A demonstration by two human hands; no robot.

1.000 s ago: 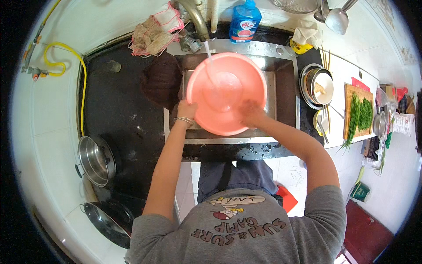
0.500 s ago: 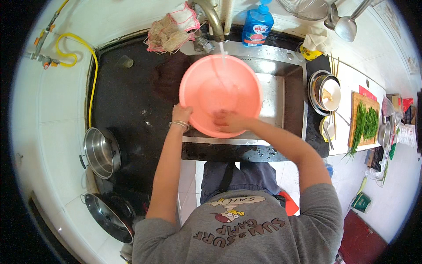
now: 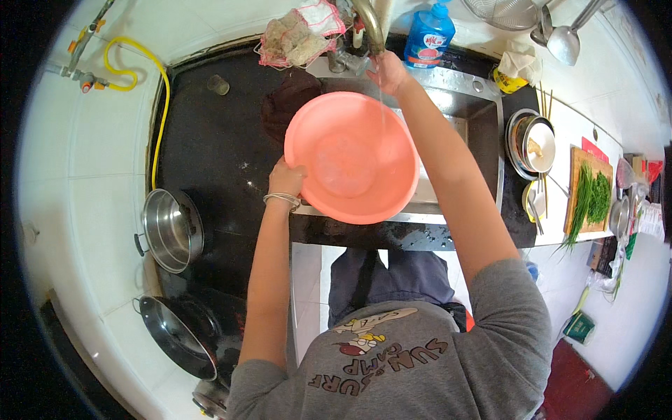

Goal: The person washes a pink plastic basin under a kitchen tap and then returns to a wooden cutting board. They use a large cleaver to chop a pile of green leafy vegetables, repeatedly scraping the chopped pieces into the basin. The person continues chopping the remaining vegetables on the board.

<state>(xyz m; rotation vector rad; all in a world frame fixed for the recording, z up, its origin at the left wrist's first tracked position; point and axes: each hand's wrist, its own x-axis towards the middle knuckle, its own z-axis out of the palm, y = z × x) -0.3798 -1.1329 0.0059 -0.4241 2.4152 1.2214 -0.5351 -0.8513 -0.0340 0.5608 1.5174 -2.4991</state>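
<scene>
A pink plastic basin (image 3: 350,210) sits over the sink, tilted slightly, with a little water in its bottom. My left hand (image 3: 285,178) is closed on the basin's left rim. A thin stream falls into the basin from the metal faucet (image 3: 369,24). Right below the spout is my right hand (image 3: 390,73), its fingers stretched toward the stream and nothing visible in them. Some fingertips are partly hidden beside the spout.
The steel sink (image 3: 479,147) lies under the basin. Behind stand a blue soap bottle (image 3: 428,38) and mesh cloths (image 3: 297,38). Stacked bowls (image 3: 537,145) and a cutting board with chopped greens (image 3: 588,189) are right. A steel pot (image 3: 171,231) is left.
My right hand has left the basin's inside and moved up to the faucet spout. The stream looks thinner. My left hand stays on the rim, and the view has shifted slightly.
</scene>
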